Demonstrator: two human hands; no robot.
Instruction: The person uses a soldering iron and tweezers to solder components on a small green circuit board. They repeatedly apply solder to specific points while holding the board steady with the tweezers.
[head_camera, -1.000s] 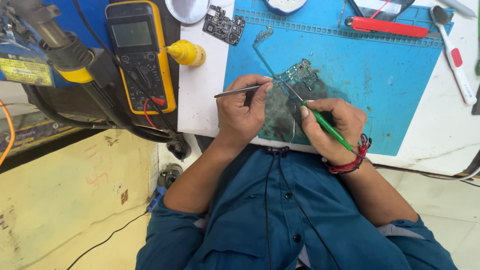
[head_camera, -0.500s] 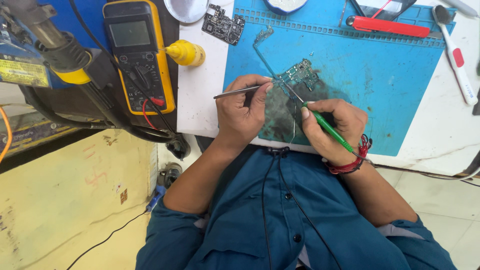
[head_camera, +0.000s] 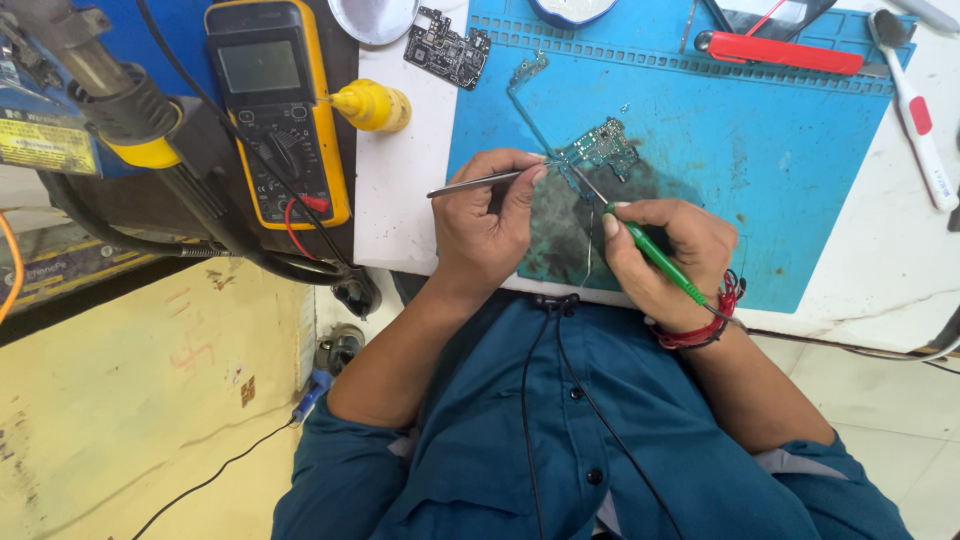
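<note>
Left hand: the left hand (head_camera: 487, 222) is clamped on thin silver metal tweezers (head_camera: 478, 183), fingers curled tight around them; the handle end sticks out to the outer side of the hand, the tips point inward past the fingertips.
Right hand: the right hand (head_camera: 662, 258) is closed around a slim green-handled tool with a metal shaft (head_camera: 645, 246), held like a pen; a red thread band (head_camera: 706, 328) sits at its wrist.
Work piece: a small green circuit board (head_camera: 603, 147) lies just beyond both hands, between their fingertips; the tool's tip and the tweezers' tips meet at its near edge.
Surface under hands: a blue rubber work mat (head_camera: 800, 170), darkly stained beneath the hands, on a white counter (head_camera: 400, 190).
Beyond the left hand: a second, dark circuit board (head_camera: 447, 46) well apart, at the mat's far corner.
Outer side of left hand: a small yellow bottle (head_camera: 373, 106) lying on the counter, and further out a yellow-cased multimeter (head_camera: 277, 108).
Beyond the right hand: a red flat tool (head_camera: 778, 53) at the mat's far edge; a white brush with a red patch (head_camera: 915, 115) off to its outer side.
</note>
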